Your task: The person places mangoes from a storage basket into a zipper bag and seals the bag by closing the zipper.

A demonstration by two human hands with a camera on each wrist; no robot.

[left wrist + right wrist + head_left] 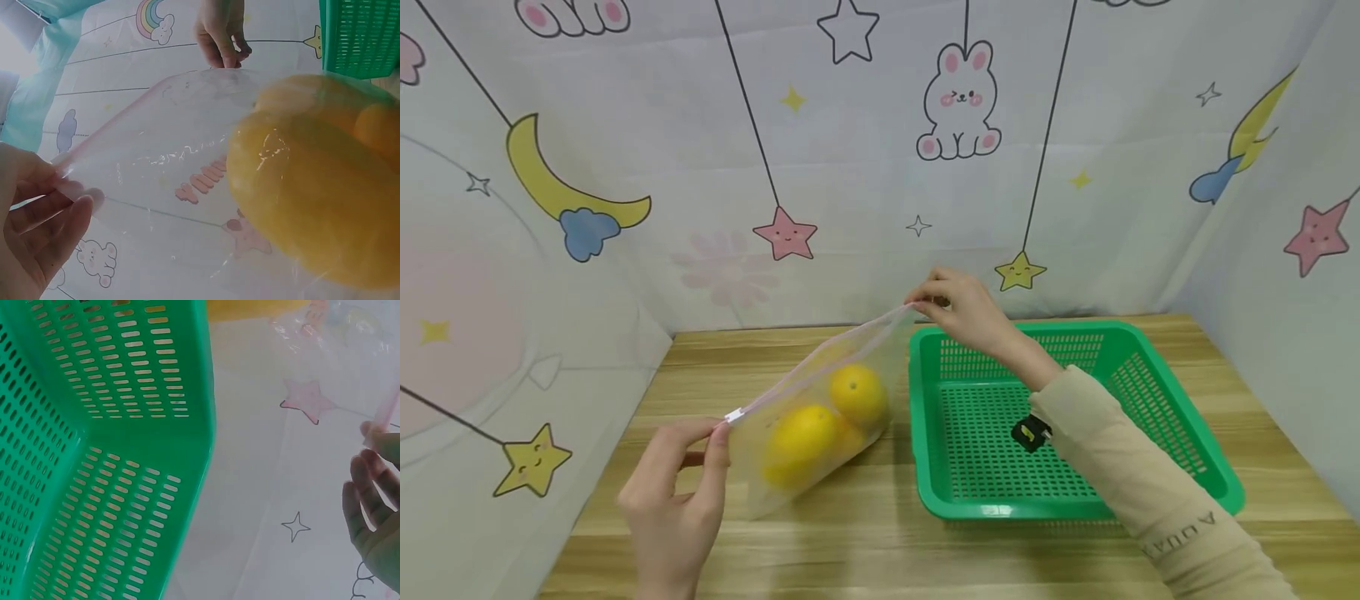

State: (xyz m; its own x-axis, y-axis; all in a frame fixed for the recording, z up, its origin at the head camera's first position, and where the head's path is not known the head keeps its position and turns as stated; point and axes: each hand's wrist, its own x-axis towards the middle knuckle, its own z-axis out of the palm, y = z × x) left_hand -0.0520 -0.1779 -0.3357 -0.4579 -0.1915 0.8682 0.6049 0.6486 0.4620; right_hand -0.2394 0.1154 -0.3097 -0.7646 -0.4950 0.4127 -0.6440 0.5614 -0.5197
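Note:
A clear zipper bag (751, 467) with a pink-edged top hangs slantwise between both hands, its right end higher. Inside it are yellow-orange citrus fruits (859, 393), blurred by the plastic. My left hand (679, 492) pinches the bag's left top corner, right beside a white slider (735, 415). Thumb and fingers of my right hand (964, 310) pinch the opposite top corner, above the basket's far left corner. In the left wrist view, the fruits (312, 194) bulge against the plastic; the right wrist view catches the right hand (378, 506) at the pink strip.
A green plastic basket (928, 467) stands on the wooden table (850, 550) to the right, under my right forearm. A small black object (1028, 435) shows inside it, partly behind the sleeve (1150, 483). White patterned cloth (865, 167) encloses the table's back and sides.

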